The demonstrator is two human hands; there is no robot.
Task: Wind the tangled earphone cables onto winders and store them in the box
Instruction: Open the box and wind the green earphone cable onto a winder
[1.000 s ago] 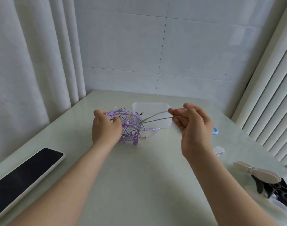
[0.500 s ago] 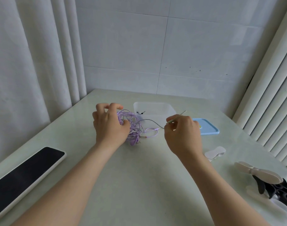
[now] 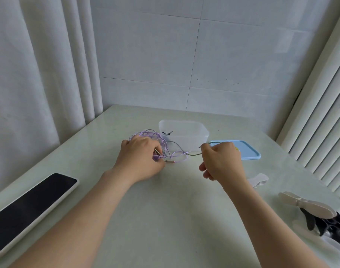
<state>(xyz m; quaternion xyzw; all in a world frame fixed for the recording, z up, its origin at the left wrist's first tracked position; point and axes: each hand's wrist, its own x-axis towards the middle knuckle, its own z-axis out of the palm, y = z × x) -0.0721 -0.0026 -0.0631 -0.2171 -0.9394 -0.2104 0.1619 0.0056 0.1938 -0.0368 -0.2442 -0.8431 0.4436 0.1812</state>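
Left hand (image 3: 141, 161) is down on the purple cable tangle (image 3: 155, 136), fingers curled over its near side and gripping strands. The exact pinch point is hidden under the fingers. Tangle sits on the counter (image 3: 165, 219), just beside the clear box (image 3: 196, 136), at its front-left corner. Right hand (image 3: 221, 161) is closed in a fist round the green cable (image 3: 193, 154). That cable runs left from the fist into the tangle, and a short length loops over the top of the knuckles. A plug (image 3: 170, 161) pokes out by the left thumb. Box is open with something small and dark inside, too small to identify. Blue lid (image 3: 248, 151) lies flat to the right of the box, partly behind the right hand. White winder (image 3: 259, 179) lies near the right wrist. Beige winder (image 3: 308, 204) rests on black winders (image 3: 320, 223) at the right edge. Phone (image 3: 30, 209) lies screen up, far left.
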